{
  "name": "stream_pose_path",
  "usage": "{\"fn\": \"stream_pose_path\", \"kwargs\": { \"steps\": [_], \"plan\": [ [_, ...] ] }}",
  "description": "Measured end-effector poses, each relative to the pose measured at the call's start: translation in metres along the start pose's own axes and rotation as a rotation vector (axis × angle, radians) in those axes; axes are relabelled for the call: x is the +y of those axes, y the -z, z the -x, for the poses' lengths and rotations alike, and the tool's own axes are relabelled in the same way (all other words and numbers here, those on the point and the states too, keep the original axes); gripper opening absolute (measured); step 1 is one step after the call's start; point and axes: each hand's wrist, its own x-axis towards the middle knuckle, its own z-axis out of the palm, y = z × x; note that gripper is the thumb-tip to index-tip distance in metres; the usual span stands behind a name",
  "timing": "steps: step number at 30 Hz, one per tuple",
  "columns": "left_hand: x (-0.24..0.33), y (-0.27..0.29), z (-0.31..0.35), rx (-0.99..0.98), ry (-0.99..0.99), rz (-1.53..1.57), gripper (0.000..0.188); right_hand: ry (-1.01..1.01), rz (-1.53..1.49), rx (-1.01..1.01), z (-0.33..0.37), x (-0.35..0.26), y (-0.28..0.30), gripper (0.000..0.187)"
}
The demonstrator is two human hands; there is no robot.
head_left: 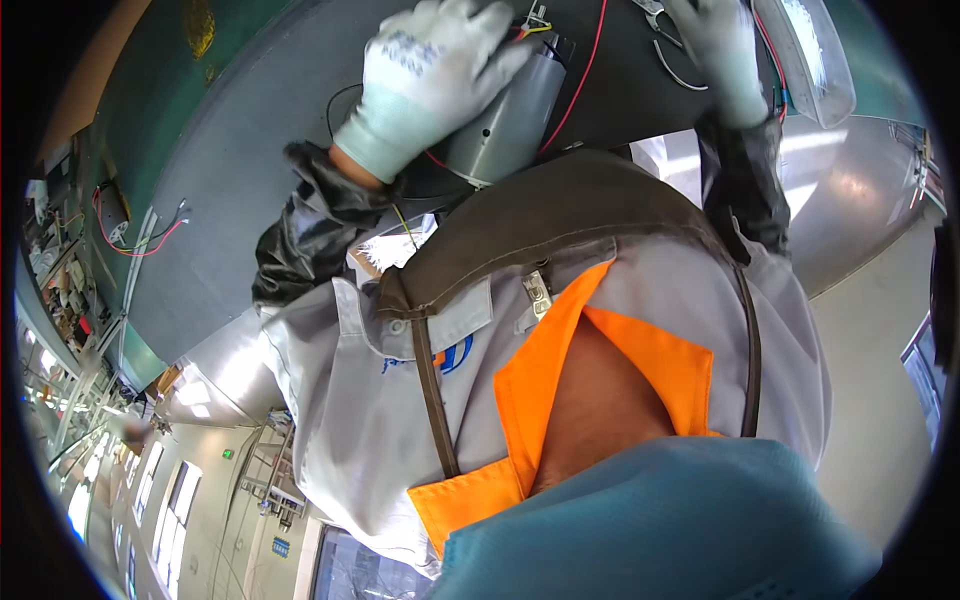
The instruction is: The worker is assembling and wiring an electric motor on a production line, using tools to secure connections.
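Left hand [435,75]: white knit glove with a pale cuff, fingers curled together and laid over the upper end of a grey metal cylinder [510,125], gripping it from above. The fingertips reach the top of the cylinder, where a small bunch of yellow and red wires [535,28] comes out.

Grey metal cylinder: lies tilted on the dark mat [240,170], its top end under the left glove, its rounded lower end pointing toward the person's chest. A thin red wire [580,80] runs along its right side; a thin black wire [335,100] loops out just left of the glove's cuff.

Right hand [720,50]: white knit glove, near the top edge of the view, fingers closed on a small metal tool [652,10]. Only the tool's lower end shows, so its kind cannot be told. A bent metal wire [675,68] lies just left of this glove.

Clear plastic cover [810,55]: long and curved, lying just right of the right glove, at the mat's edge.

Dark mat: covers the work surface under both hands, with a green surface [160,90] beyond it to the left.

Loose red and white wires [140,240]: on the mat's far left side, well apart from both hands.

Clothing: dark shiny sleeve covers [310,230] on both forearms, a grey work jacket [350,400] with an orange collar [540,380], and a brown apron [540,230] with thin straps.
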Motion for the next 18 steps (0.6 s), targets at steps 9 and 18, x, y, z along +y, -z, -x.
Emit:
{"fn": "stream_pose_path", "kwargs": {
  "steps": [9, 18],
  "plan": [
    [-0.02, -0.01, -0.038, -0.24, 0.4, 1.079, 0.027, -0.071, 0.096, -0.197, 0.141, 0.043, 0.009, 0.069],
    [-0.07, -0.039, -0.025, 0.137, -0.142, 0.635, 0.032, -0.357, -0.903, -0.502, 0.078, 0.043, 0.025, 0.061]
  ]
}}
